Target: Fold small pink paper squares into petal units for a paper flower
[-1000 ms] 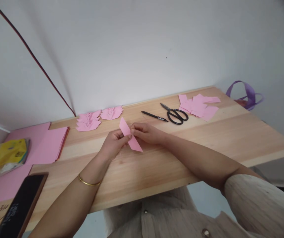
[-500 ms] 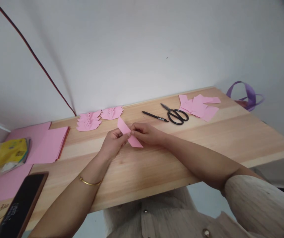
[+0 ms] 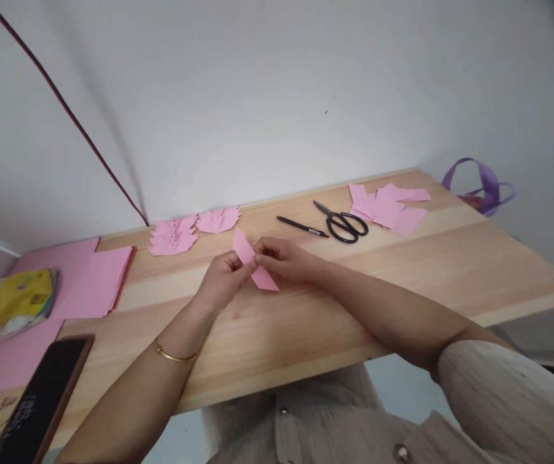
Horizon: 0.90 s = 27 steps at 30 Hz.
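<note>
While a folded pink strip [image 3: 263, 279] is pinched near its middle, it is kept low over the table [image 3: 402, 277], well left of the scissors [image 3: 346, 225] and nearer the person. Whether its lower tip touches the wood cannot be told. The left hand [image 3: 221, 281] is closed on the strip w/ thumb & forefinger. The right hand [image 3: 284, 258] is closed on it from the scissors side. Nothing else is held.

A pen [image 3: 302, 226] is laid just left of the scissors, and pink scraps [image 3: 387, 205] just right of them. Cut shapes [image 3: 173, 236] are set far left of the scissors, by the wall. A sheet stack [image 3: 98, 280], tissue pack [image 3: 13, 309] & phone [image 3: 40, 403] are seen further left still. A purple ribbon [image 3: 482, 183] is seen right of the scissors, beyond the scraps.

Risks, as judged:
- The strip is thin & gripped by fingertips only, so an uneven pull btw. the hands could tear it or twist it.
- If a crease is pressed w/ edges misaligned, it would be set crooked.
- If either pinch is eased, the fold could spring open or the strip could be dropped.
- The paper could be dented by too hard a squeeze.
</note>
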Tool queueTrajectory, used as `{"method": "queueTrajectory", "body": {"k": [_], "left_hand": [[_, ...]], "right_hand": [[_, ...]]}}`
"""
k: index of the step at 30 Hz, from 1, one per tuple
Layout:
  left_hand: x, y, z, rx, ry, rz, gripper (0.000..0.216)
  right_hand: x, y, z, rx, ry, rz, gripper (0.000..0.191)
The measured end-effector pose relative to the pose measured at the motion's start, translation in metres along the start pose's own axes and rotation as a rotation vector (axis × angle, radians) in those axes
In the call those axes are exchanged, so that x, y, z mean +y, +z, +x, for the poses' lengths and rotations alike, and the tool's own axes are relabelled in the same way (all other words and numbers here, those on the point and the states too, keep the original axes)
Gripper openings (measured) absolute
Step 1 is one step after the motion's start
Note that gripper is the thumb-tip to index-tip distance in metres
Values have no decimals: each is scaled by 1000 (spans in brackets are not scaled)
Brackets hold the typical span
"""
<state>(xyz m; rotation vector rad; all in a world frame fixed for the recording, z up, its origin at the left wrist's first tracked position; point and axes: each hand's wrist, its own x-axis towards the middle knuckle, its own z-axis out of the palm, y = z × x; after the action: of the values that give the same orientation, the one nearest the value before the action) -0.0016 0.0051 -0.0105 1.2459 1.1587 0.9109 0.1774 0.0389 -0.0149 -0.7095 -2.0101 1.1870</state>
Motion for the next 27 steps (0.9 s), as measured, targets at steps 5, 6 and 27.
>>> {"method": "queueTrajectory", "body": {"k": [5,6,27], "left_hand": [[2,1,-1,-27,-1,17,28],[3,1,-2,-22,-8,27,28],[-4,-4,2,50,-16,-56,25]], "right_hand": [[-1,-1,0,-12,5,-46,20],[-2,-1,0,-14,11,-53,20],[3,0,1,-5,-20,-153,23]]}}
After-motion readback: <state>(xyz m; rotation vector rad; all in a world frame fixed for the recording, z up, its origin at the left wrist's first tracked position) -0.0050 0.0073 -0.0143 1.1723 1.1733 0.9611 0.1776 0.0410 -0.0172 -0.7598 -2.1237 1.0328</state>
